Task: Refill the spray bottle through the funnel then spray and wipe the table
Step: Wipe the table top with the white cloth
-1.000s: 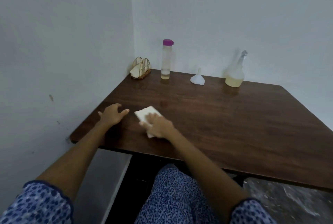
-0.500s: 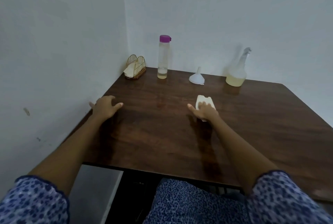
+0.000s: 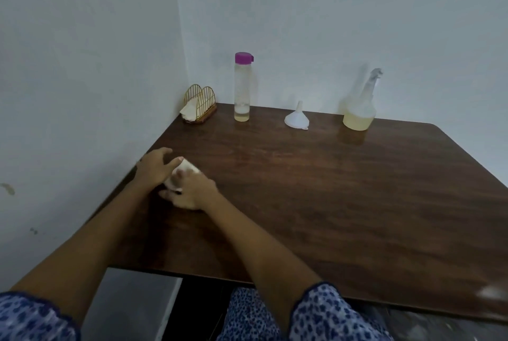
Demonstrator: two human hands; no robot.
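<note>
The right hand (image 3: 192,192) has fingers curled over a white tissue (image 3: 187,169) and presses it on the table (image 3: 330,189), near the left edge. The tissue is bunched, and only its far part and a bit under the fingers show. The left hand (image 3: 155,166) lies just beside it, fingers relaxed and spread a little, one fingertip touching the tissue top; it holds nothing, as far as I can see. Both forearms come from blue patterned sleeves at the bottom. At the back of the table, along the wall, from left to right: a gold wire napkin holder (image 3: 200,104) w/ tissues in the corner, a tall clear bottle (image 3: 242,88) w/ purple cap and little liquid at the bottom, a white funnel (image 3: 297,118) standing mouth down, and the spray bottle (image 3: 360,110) w/ yellowish liquid approx. in its lower part. These are well apart from the hands.
</note>
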